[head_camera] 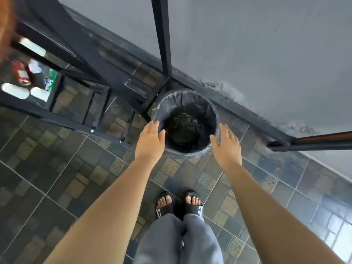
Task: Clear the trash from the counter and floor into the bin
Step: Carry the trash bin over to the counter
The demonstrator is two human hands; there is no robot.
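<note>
Nearest the camera are grey trouser legs (182,242) and two feet in black slide sandals (179,205), standing on the patterned tile floor (57,178). Both bare forearms reach forward from there. The left hand (150,140) and the right hand (226,147) are spread flat with fingers extended and nothing in them, one on each side of the bin (185,121), their fingertips near its rim; whether they touch the rim cannot be told. The bin is round and lined with a dark plastic bag, and stands on the floor in a corner beside a black metal post (162,35) and the grey wall (266,44). Farther off at the left, a dark surface (11,73) carries blurred items: a red can (22,75) and some white and green pieces.
</note>
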